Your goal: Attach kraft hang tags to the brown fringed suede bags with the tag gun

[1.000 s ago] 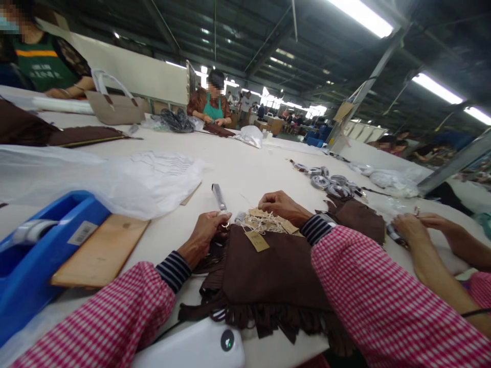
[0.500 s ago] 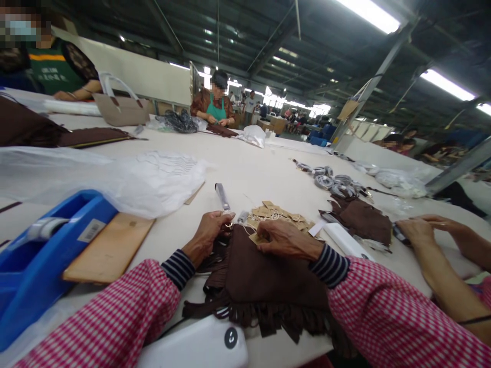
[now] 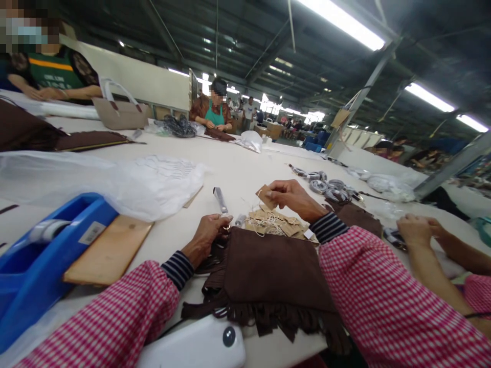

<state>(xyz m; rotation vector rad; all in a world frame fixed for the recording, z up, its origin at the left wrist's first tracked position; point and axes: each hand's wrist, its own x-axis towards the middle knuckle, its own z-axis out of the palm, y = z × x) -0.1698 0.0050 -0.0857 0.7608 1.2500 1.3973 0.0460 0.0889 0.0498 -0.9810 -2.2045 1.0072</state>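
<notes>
Factory / wkshop, bag work by the look of it. Big shed: dk metal roof (image 3: pixel 184 25) w/ beams, long tube lights (image 3: pixel 341 20), steel posts (image 3: pixel 368 87). Wide white table (image 3: pixel 238 163) shared by several ppl: one in teal apron (image 3: pixel 217 118) at far edge, one in dk green apron (image 3: pixel 49 75) at upper L, co-worker's arms (image 3: pixel 429 271) close by at R. Goods & supplies spread across it: fringed brown bag (image 3: pixel 274 271), tan handbag (image 3: pixel 125 115), coiled straps (image 3: pixel 330 187), pile of card tags (image 3: pixel 291 225) w/ white strings, plastic sheeting (image 3: pixel 161 179). Also blue tape dispenser (image 3: pixel 23 296). Bkgd: cartons (image 3: pixel 273 131), blue items (image 3: pixel 314 147), more ppl (image 3: pixel 248 111), incl. one standing; rest too small / blurred for detail.
</notes>
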